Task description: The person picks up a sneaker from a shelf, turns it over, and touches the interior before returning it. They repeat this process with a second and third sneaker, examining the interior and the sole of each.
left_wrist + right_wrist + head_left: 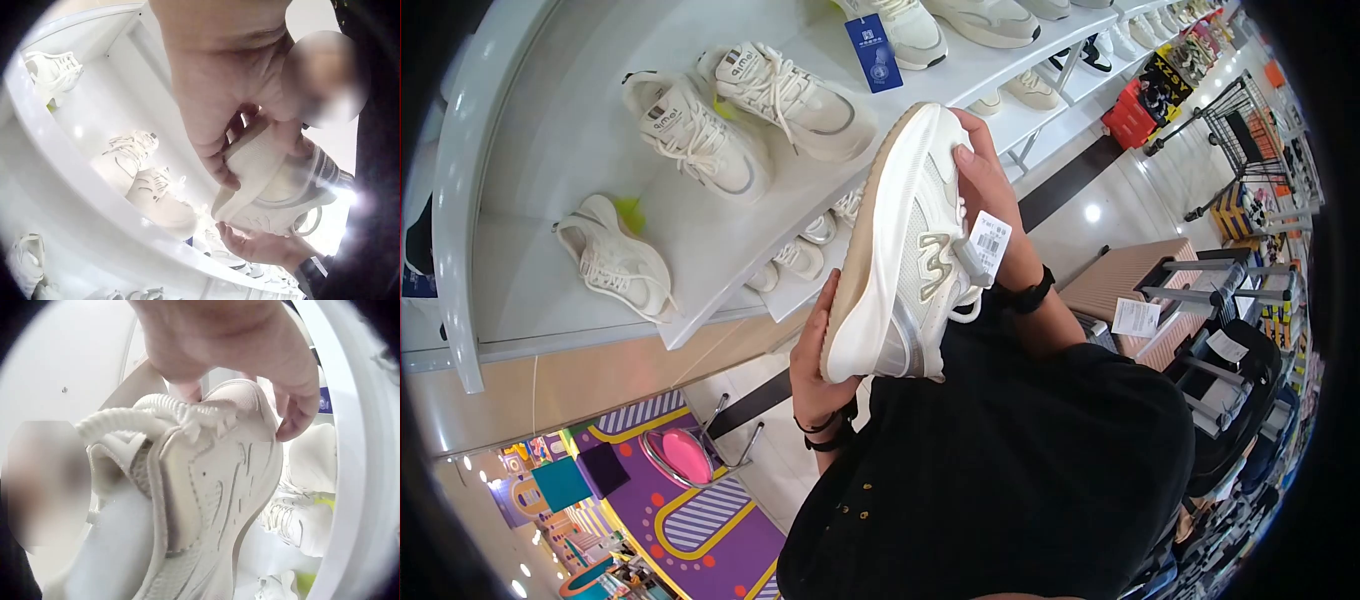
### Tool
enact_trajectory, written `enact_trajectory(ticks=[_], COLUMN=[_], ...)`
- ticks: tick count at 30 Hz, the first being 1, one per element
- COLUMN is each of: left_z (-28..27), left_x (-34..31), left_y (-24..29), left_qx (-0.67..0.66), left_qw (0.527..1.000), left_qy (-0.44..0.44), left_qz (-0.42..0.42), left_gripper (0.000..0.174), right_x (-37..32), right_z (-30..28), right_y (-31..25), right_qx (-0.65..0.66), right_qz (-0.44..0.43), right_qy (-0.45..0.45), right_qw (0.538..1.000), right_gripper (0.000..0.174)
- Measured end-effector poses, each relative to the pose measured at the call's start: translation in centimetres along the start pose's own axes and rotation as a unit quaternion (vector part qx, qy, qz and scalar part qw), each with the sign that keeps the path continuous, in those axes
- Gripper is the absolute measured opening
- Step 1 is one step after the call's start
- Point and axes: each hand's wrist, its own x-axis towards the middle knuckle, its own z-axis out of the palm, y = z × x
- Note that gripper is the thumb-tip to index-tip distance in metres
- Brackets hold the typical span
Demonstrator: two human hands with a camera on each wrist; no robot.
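Observation:
A white sneaker (905, 250) with a beige outsole is held up in front of the body, toe upward in the head view. My left hand (812, 360) grips it at the heel end, fingers over the sole edge in the left wrist view. At the toe end my right hand (990, 190) holds it, with the thumb on the upper. In the right wrist view, fingers (299, 419) curl round the toe. A white price tag (988, 245) hangs by the laces. The shoe's far side is hidden in the head view.
Several white sneakers (695, 140) stand on the white shelf (540, 270), one with a blue tag (873, 52). More shoes fill lower shelves. Suitcases (1130, 290) stand at right, with a shopping cart (1240, 130) beyond. A pink-seated stool (687, 456) stands at lower left.

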Motion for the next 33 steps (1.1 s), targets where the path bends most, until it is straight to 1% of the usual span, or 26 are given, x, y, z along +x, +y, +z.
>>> enact_trajectory(ticks=[1,2,4,8,11,13,17,19,20,22,23,24,25,26,27,28,29,30,31,32,33], left_z=[0.0,-0.1,-0.1,-0.4,-0.3,-0.1,-0.4,-0.5,-0.4,0.3,0.5,0.4,0.3,0.2,-0.4,-0.8,-1.1,-1.1,-0.5,-0.6,-0.7], left_x=[0.0,0.0,0.3,0.1,0.9,1.3,2.0,1.9,1.9,2.3,3.2,3.5,3.7,3.7,3.5,3.4,3.3,3.6,4.1,3.8,3.5], left_y=[0.0,0.0,0.0,-0.6,-0.2,0.3,0.7,0.8,1.2,2.9,3.9,3.9,3.8,3.6,3.0,2.5,2.2,2.4,3.8,3.5,2.9], left_qx=[-0.04,-0.04,-0.064,-0.078,-0.089,-0.149,-0.128,-0.137,-0.133,-0.225,-0.2,-0.196,-0.174,-0.151,-0.057,-0.054,-0.037,-0.023,-0.158,-0.157,-0.195], left_qw=[0.999,0.999,0.998,0.997,0.995,0.988,0.991,0.991,0.991,0.965,0.966,0.966,0.966,0.964,0.971,0.969,0.962,0.951,0.935,0.933,0.921], left_qy=[0.004,0.004,-0.001,-0.012,-0.021,-0.024,-0.018,0.003,0.009,0.124,0.15,0.157,0.188,0.219,0.232,0.239,0.261,0.281,0.288,0.294,0.305], left_qz=[-0.028,-0.027,0.001,0.006,0.032,0.022,0.021,-0.001,0.004,-0.06,-0.063,-0.058,-0.043,-0.029,-0.018,-0.018,-0.071,-0.124,-0.131,-0.132,-0.145], left_gripper=[0.096,0.096,0.098,0.099,0.099,0.096,0.097,0.109,0.109,0.122,0.129,0.129,0.12,0.112,0.094,0.094,0.088,0.081,0.069,0.069,0.065], right_x=[0.1,0.4,0.8,1.3,2.0,2.5,3.7,4.2,4.4,4.8,5.4,5.8,5.6,5.6,5.8,5.9,6.2,6.0,5.6,5.3,5.3], right_z=[-0.2,-0.7,-1.0,-1.0,-0.8,-0.7,-0.2,0.2,0.4,0.3,-0.3,-0.7,-1.0,-1.0,-1.3,-1.9,-3.1,-2.6,-1.9,-1.4,-1.4], right_y=[0.0,0.2,0.3,0.2,-0.4,-0.7,-1.3,-1.5,-1.5,-1.4,-1.1,-0.8,-0.5,-0.2,0.1,0.5,1.0,1.0,0.9,0.9,1.1], right_qx=[0.0,-0.002,-0.004,-0.012,-0.013,-0.004,-0.021,-0.014,-0.007,-0.002,-0.02,-0.037,-0.069,-0.068,-0.101,-0.135,-0.15,-0.15,-0.132,-0.114,-0.114], right_qz=[0.0,0.011,0.022,0.012,0.007,0.002,-0.001,0.0,0.003,0.001,0.007,0.013,0.027,0.032,0.055,0.078,0.122,0.128,0.151,0.173,0.176], right_qy=[0.0,-0.002,-0.003,-0.005,-0.014,-0.016,-0.014,-0.021,-0.019,-0.038,-0.066,-0.093,-0.102,-0.109,-0.131,-0.153,-0.174,-0.18,-0.151,-0.121,-0.126], right_qw=[1.0,1.0,1.0,1.0,1.0,1.0,1.0,1.0,1.0,0.999,0.998,0.995,0.992,0.991,0.985,0.976,0.966,0.964,0.968,0.971,0.97], right_gripper=[0.048,0.046,0.043,0.039,0.037,0.034,0.032,0.031,0.031,0.03,0.03,0.03,0.038,0.038,0.044,0.049,0.058,0.058,0.059,0.06,0.06])
